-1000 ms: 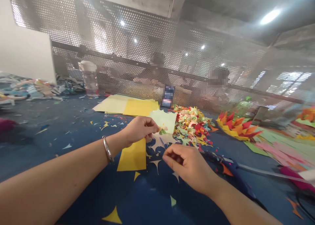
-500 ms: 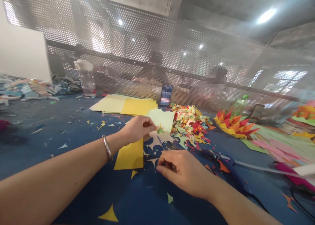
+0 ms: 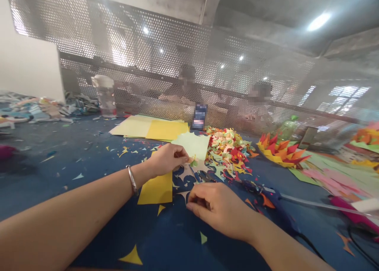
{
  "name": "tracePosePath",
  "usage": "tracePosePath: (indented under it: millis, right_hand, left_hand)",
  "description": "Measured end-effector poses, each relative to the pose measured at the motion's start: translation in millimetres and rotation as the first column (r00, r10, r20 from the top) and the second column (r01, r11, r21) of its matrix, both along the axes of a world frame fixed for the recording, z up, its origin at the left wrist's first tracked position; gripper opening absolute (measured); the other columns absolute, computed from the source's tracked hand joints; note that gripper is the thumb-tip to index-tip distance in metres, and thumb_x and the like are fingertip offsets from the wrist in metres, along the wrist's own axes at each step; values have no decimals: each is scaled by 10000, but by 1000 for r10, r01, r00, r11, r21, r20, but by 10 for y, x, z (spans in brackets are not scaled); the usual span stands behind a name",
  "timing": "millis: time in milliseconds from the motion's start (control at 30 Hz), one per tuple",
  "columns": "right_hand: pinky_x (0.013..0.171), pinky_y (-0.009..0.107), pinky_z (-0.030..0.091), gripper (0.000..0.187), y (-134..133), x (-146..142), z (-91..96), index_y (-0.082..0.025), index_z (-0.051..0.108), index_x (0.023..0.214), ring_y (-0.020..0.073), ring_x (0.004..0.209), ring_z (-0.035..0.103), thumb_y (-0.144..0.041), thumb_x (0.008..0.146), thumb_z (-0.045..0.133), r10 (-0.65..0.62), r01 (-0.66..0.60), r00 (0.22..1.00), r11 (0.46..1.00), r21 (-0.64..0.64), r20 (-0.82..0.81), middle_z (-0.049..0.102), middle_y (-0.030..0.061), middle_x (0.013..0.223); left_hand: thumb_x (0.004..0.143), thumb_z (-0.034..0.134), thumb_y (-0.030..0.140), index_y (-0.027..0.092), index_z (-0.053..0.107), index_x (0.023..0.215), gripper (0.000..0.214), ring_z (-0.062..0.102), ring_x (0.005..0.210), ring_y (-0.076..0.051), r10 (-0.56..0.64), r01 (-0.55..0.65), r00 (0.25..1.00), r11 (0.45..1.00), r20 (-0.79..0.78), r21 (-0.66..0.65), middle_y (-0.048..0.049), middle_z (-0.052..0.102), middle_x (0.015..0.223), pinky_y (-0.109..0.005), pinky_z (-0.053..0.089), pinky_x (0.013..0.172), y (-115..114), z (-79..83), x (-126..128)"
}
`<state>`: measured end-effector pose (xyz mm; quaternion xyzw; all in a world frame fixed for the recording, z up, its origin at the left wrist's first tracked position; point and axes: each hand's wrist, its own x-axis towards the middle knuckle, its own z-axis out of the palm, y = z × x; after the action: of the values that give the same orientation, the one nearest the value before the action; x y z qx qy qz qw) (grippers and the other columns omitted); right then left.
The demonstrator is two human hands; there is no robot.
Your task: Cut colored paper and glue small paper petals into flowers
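My left hand (image 3: 168, 159), with a bracelet on its wrist, is closed in a pinch on a small paper flower (image 3: 194, 161) with peach and green parts. The flower is over the lower part of a pale green sheet (image 3: 194, 142) with a scalloped top edge. Below that hand lies a yellow paper strip (image 3: 156, 190). My right hand (image 3: 217, 206) is nearer to me, its fingers curled and thumb against the forefinger; whatever they hold is hidden. Just beyond it are a cut-out pale pink sheet (image 3: 184, 173) and dark scissors (image 3: 204, 176), partly covered.
A pile of small paper pieces (image 3: 229, 144) lies right of the sheet. Farther right are a blue glue gun (image 3: 278, 207) with its cord and a red-orange paper flower (image 3: 281, 150). At the back stand a phone (image 3: 199, 117), a cup (image 3: 105, 97) and a perforated metal screen (image 3: 142, 61).
My left hand, with the small flower, has come down slightly toward the table. The right hand stays almost in place. The whole view has shifted a little.
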<state>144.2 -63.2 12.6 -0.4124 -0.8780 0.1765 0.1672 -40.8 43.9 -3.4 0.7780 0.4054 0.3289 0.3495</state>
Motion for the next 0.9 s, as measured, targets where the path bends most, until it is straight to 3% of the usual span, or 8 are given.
tracePosePath:
  millis: [233, 367, 567, 733, 900]
  right_hand:
    - [550, 205, 366, 68, 2, 1, 17, -190, 624, 808, 99, 584, 503, -195, 841, 565, 13, -12, 1000, 1000, 9, -4, 577, -28, 665]
    - [544, 197, 354, 64, 14, 7, 13, -192, 618, 810, 96, 580, 505, -206, 842, 565, 17, -17, 1000, 1000, 10, -7, 566, -36, 651]
    - [511, 191, 324, 69, 31, -7, -32, -206, 607, 795, 89, 542, 490, -230, 836, 557, -7, 6, 1000, 1000, 6, 21, 567, -45, 629]
    - [512, 185, 323, 66, 30, -12, -31, -210, 611, 810, 94, 561, 511, -243, 822, 555, -32, 31, 998, 999, 18, 46, 604, -33, 656]
    - [477, 175, 311, 99, 48, -27, 19, -219, 607, 803, 90, 521, 491, -281, 816, 531, -55, 57, 995, 998, -23, 84, 609, -33, 645]
  left_hand:
    - [734, 612, 397, 174, 624, 757, 224, 501, 513, -109, 13, -6, 996, 997, 88, -71, -2, 590, 612, -237, 390, 511, 12, 12, 15]
    - [711, 627, 419, 182, 625, 743, 239, 498, 519, -111, 27, -16, 996, 991, 85, -133, -14, 588, 633, -241, 379, 491, 12, 117, 140]
    - [673, 637, 358, 168, 654, 726, 198, 554, 567, -140, -81, 82, 996, 996, -25, 31, -36, 642, 645, -259, 411, 533, 219, 393, 610]
    - [668, 641, 306, 136, 676, 748, 192, 549, 553, -137, -36, 39, 999, 995, -28, 96, -51, 649, 658, -254, 419, 527, 548, 539, 1087]
    - [670, 645, 265, 135, 705, 755, 167, 550, 530, -134, 35, -26, 997, 991, -68, 134, -42, 650, 618, -235, 428, 507, 804, 534, 1426]
